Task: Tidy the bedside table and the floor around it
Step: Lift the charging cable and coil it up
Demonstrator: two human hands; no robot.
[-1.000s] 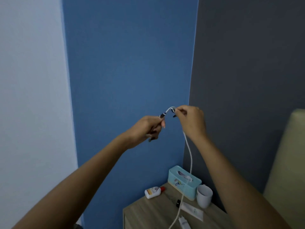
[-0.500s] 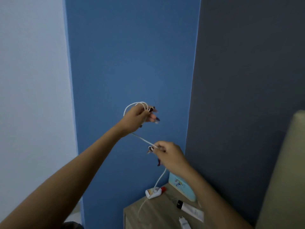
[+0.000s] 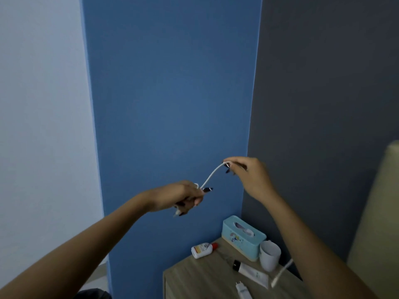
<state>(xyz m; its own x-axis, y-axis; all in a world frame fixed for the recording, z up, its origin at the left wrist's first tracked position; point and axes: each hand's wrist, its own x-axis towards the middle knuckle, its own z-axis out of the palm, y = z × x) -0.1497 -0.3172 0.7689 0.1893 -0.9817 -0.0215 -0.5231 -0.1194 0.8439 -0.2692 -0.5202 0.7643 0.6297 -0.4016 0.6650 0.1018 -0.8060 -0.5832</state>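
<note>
Left hand (image 3: pixel 185 198) is curled round a small bundle of white cable (image 3: pixel 212 174). The right hand (image 3: pixel 250 175) pinches the same cable a little higher, so a short span arcs between them in front of the blue wall.

The step in hand looks like winding the cable into a coil. Next, the right hand would need to lay its length onto the left hand's loops, then slide down for more.

The loose tail shows below the right forearm, its end dangling over the counter (image 3: pixel 194 281). On the counter lie a charger plug (image 3: pixel 243 291), a tube (image 3: pixel 251 272) and a bottle (image 3: pixel 203 250) on its side. A cup (image 3: pixel 269 255) stands just beside a tissue box (image 3: pixel 244 237). The swinging tail could catch the cup.
</note>
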